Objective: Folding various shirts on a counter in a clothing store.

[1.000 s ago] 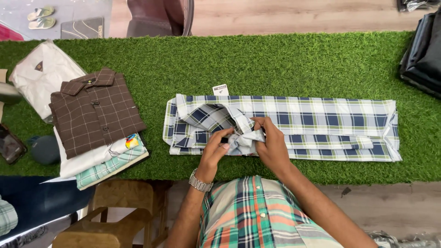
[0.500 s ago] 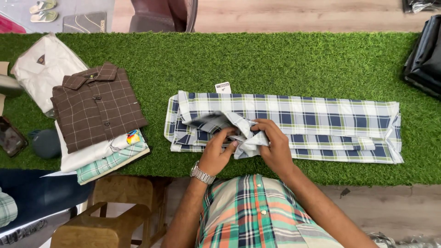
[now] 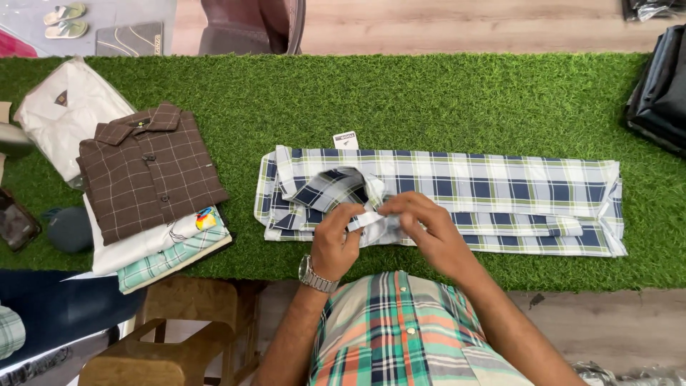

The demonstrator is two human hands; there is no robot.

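A blue, white and green checked shirt (image 3: 500, 196) lies folded lengthwise across the green turf table (image 3: 429, 100), with a small white tag (image 3: 346, 139) at its far edge. My left hand (image 3: 336, 239), a metal watch on its wrist, pinches the cuff of a sleeve lying over the shirt's near left part. My right hand (image 3: 421, 225) pinches the same cuff from the right. Both hands meet close together over the sleeve end.
A stack of folded shirts (image 3: 146, 175), a brown checked one on top, sits at the left with a white shirt (image 3: 61, 114) behind it. Dark garments (image 3: 661, 89) lie at the far right edge. A wooden stool (image 3: 171, 336) stands below the table.
Both hands have drawn the sleeve cuff a little towards me and closer together; the sleeve now lies flatter on the shirt.
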